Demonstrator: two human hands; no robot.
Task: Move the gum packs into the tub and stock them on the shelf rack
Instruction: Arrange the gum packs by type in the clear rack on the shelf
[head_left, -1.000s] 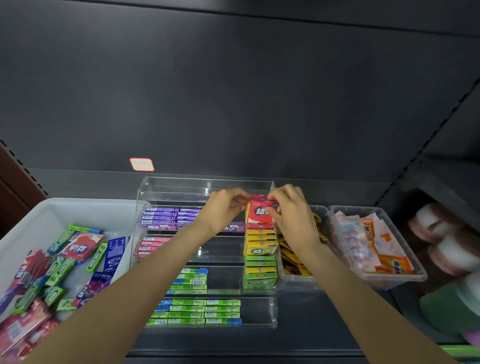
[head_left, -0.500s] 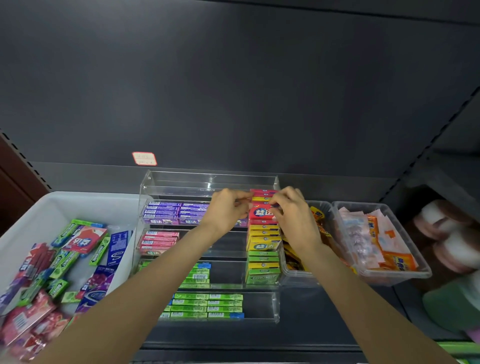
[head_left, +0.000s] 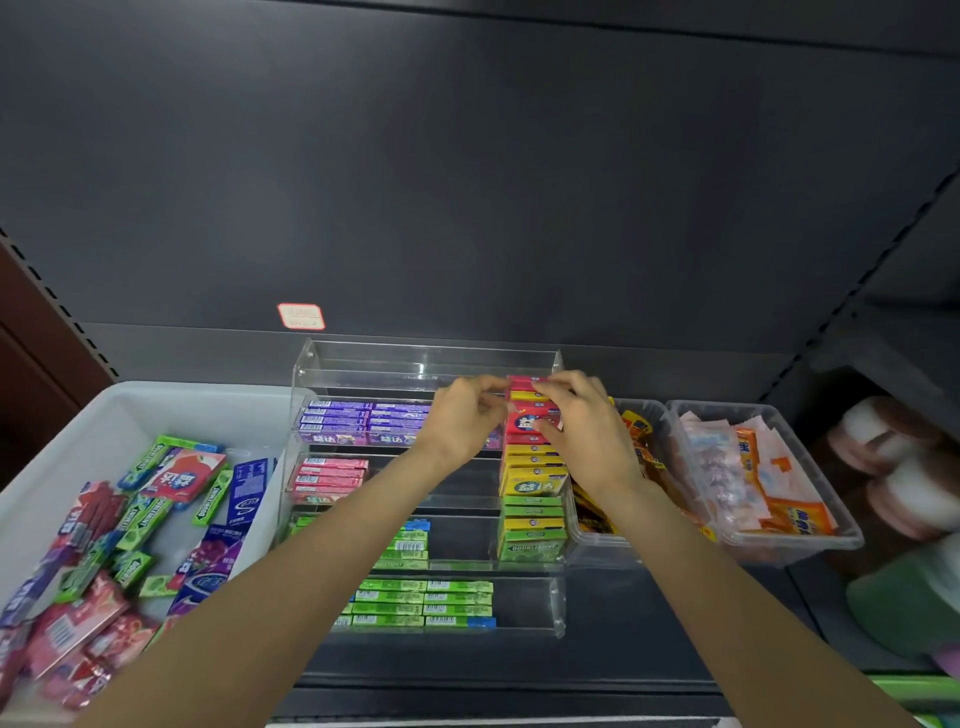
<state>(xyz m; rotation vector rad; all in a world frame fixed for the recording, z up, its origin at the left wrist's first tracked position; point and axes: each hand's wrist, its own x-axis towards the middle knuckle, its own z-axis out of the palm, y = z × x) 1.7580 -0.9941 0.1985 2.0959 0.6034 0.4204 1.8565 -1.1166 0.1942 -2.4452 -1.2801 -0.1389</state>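
I see the red gum packs (head_left: 530, 422) at the back of the right-hand column of the clear shelf rack (head_left: 431, 364), on its top tier, and both hands meet there. My left hand (head_left: 464, 421) has its fingers curled in, with thumb and fingertips pinching the left end of the uppermost red pack. My right hand (head_left: 584, 423) comes over from the other side, fingers bent down onto the top and front of the same red stack, gripping it. Just in front of the red packs the column steps down through yellow packs (head_left: 534, 470) and then green packs (head_left: 531, 532). To the left on the top tier lie rows of purple packs (head_left: 363, 422), below them a short stack of pink packs (head_left: 327, 475), and on the lowest tier flat rows of light green packs (head_left: 423, 603). The white tub (head_left: 171, 410) stands just left of the rack, touching or nearly touching it, and holds a loose heap of mixed gum packs (head_left: 119, 535) in green, red, blue and purple. Right of the rack sit two clear bins (head_left: 779, 540) side by side, filled with orange and pale sachets. A small red-edged price label (head_left: 301, 316) is stuck on the dark back panel above the rack.
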